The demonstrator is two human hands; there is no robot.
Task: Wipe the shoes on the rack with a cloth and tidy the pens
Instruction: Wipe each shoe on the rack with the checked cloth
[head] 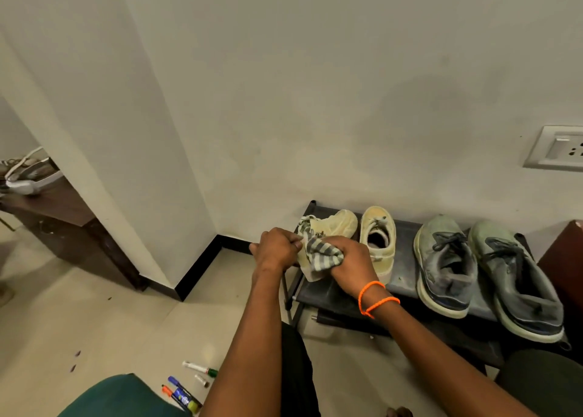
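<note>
While gripping the pale yellow shoe (pixel 331 227) at the rack's left end, left hand (pixel 277 247) curled tight round its near side, knuckles up. Right hand (pixel 350 265) bunched round a striped grey-and-white cloth (pixel 323 254), pressing it onto the same shoe's side; fingers closed on the fabric, a cloth tail hanging below the fist. Two orange cord loops (pixel 375 296) on the right wrist.

Shoe tipped on its side, toe pointing far-right, touching both hands. Matching yellow shoe (pixel 378 240) just right of it, upright, opening facing up, toe toward the wall. Further right, a grey-green pair: left one (pixel 444 265) and right one (pixel 517 281), both upright, dark laces, heels toward the near edge, close side by side. All four on the top shelf of a low black rack (pixel 407 284) set against the far wall; lower tier partly visible beneath.

Pens (pixel 186 391) loose on the tiled floor (pixel 94 322), near left, well apart from the rack: a white marker with green cap, a small white one, a blue one, an orange-tipped one, one with yellow-green end. Partly overlapping near the green fabric (pixel 120 397) at the bottom edge.

Wall socket plate (pixel 558 148) far right. Dark wooden table (pixel 56 208) far left behind the wall corner, white item on top, unclear what.
</note>
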